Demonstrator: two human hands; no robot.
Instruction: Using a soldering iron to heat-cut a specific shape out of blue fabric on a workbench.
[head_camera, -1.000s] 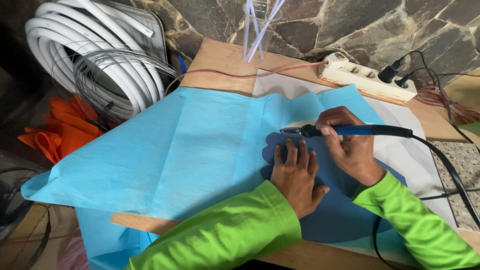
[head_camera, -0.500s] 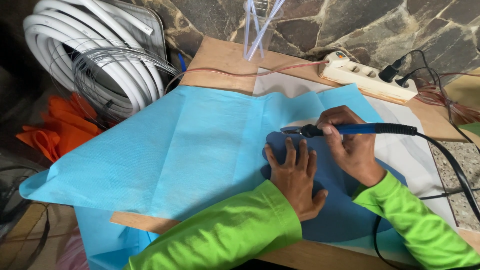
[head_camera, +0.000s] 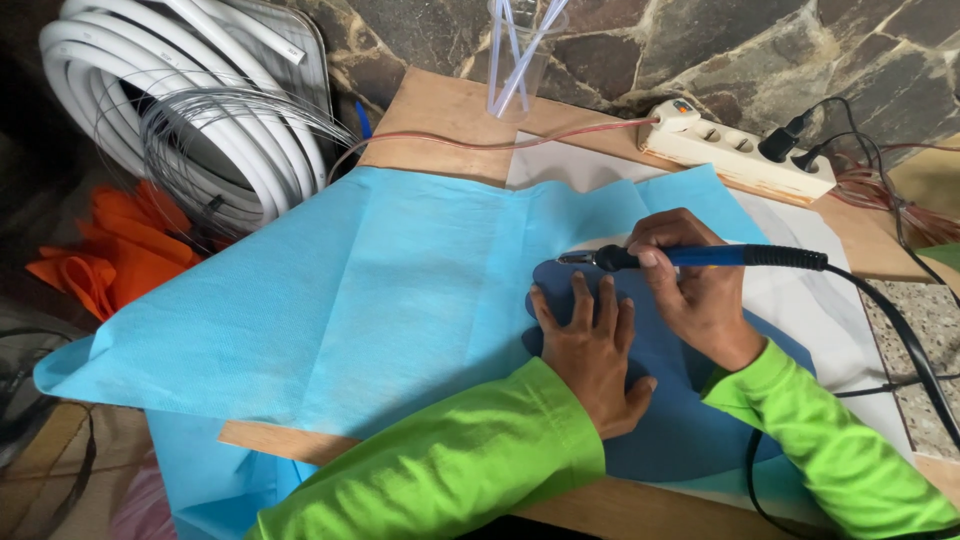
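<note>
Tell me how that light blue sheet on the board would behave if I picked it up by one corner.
The light blue sheet would probably go floppy: it shows fold creases and its edge droops off the board. It looks thin, so likely very light. It may slide easily, since the left hand lies flat on the darker blue piece over it.

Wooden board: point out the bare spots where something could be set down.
Bare wood on the wooden board lies between the white hose coil and plastic cup. The blue fabric, both hands and power strip crowd the rest.
</note>
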